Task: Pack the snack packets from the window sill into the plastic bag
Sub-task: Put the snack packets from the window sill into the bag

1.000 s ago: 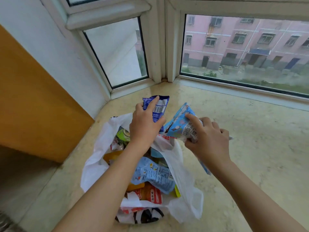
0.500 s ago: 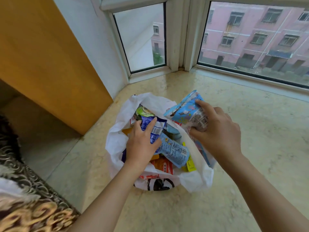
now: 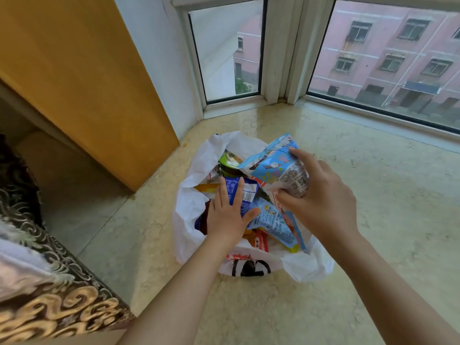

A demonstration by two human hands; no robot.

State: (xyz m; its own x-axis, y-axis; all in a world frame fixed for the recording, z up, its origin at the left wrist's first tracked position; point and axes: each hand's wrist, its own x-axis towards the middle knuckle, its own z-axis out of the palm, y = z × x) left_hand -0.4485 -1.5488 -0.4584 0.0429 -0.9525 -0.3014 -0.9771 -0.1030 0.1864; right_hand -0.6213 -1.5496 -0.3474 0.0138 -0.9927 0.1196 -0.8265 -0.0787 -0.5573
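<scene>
The white plastic bag sits open on the window sill, near its left edge by the yellow panel, and is stuffed with snack packets. The left hand lies flat, fingers spread wide, pressing a dark blue packet down inside the bag. The right hand has its grip closed around a light blue packet, held tilted over the bag's far rim
</scene>
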